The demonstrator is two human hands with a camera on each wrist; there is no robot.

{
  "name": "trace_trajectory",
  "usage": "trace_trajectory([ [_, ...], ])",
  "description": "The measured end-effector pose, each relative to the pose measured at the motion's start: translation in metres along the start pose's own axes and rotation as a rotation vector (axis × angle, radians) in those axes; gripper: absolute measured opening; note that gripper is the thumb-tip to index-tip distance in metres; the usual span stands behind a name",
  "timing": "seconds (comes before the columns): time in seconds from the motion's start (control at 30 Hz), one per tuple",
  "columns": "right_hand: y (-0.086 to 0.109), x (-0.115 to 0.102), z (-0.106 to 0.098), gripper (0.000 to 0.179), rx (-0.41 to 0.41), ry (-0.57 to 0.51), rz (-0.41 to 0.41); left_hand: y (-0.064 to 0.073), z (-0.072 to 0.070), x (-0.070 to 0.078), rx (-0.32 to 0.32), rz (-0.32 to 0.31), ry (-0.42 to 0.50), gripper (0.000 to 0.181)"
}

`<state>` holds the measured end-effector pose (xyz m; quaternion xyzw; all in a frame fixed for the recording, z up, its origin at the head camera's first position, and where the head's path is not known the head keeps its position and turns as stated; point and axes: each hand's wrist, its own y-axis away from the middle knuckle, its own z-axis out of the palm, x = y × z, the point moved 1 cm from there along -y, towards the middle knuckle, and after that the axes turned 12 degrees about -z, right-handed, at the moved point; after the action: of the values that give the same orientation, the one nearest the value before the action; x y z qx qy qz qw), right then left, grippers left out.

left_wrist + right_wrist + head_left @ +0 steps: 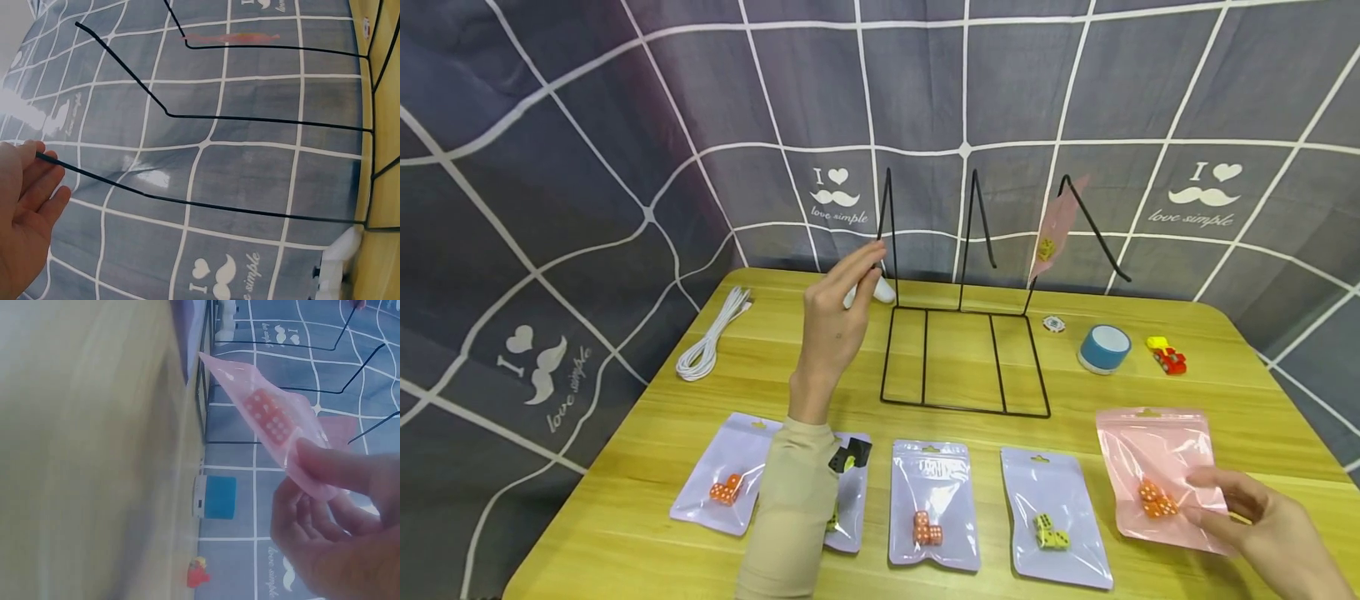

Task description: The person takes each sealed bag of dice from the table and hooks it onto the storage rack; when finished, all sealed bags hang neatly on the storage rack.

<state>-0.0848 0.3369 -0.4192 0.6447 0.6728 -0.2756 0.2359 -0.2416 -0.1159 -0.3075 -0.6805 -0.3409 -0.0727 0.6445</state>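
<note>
My left hand (838, 312) is raised at the left side of a black wire rack (966, 408), fingertips on the free end of its left prong (100, 177). That prong carries no bag. At the front right my right hand (1273, 521) pinches the lower right edge of a pink zip bag (1157, 442) between thumb and fingers. Orange dice (269, 419) show through the bag, which is tilted and lifted off the table in the right wrist view. Another pink bag (1058, 221), with yellow dice inside, hangs on the rack's right prong.
Several lilac zip bags (932, 475) with orange or yellow dice lie along the front; my left sleeve (793, 508) covers part of them. Behind are a white cable (707, 342), a white object (880, 289), a poker chip (1054, 324), a blue cylinder (1105, 348) and a red toy car (1170, 361).
</note>
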Motion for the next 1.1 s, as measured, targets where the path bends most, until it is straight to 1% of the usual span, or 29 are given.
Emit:
trace_trajectory([
  [0.1,0.000,-0.006,0.001,0.038,0.063,-0.037,-0.041,0.000,0.000,0.000,-0.001,-0.002,0.000,0.020],
  [0.23,0.000,-0.013,0.001,0.026,0.121,-0.123,-0.114,0.001,-0.001,0.000,0.000,-0.004,0.001,0.020],
  [0.33,-0.002,-0.018,0.000,0.027,0.142,-0.164,-0.147,0.001,-0.001,0.000,-0.003,-0.001,-0.002,0.021],
  [0.5,-0.004,-0.028,0.000,0.032,0.172,-0.154,-0.168,0.001,-0.001,0.001,-0.004,0.004,0.002,0.021],
  [0.67,-0.005,-0.041,0.001,0.034,0.219,-0.165,-0.205,0.002,-0.001,0.000,-0.006,-0.004,0.003,0.021],
  [0.77,-0.007,-0.049,0.003,0.035,0.247,-0.183,-0.217,0.002,-0.001,0.000,-0.009,-0.004,0.007,0.021],
  [0.93,-0.011,-0.058,0.003,0.040,0.300,-0.223,-0.267,0.001,-0.001,-0.002,-0.011,-0.001,0.005,0.021],
  [1.1,-0.016,-0.068,0.004,0.043,0.335,-0.225,-0.290,0.001,0.001,-0.002,-0.011,-0.005,0.002,0.021],
])
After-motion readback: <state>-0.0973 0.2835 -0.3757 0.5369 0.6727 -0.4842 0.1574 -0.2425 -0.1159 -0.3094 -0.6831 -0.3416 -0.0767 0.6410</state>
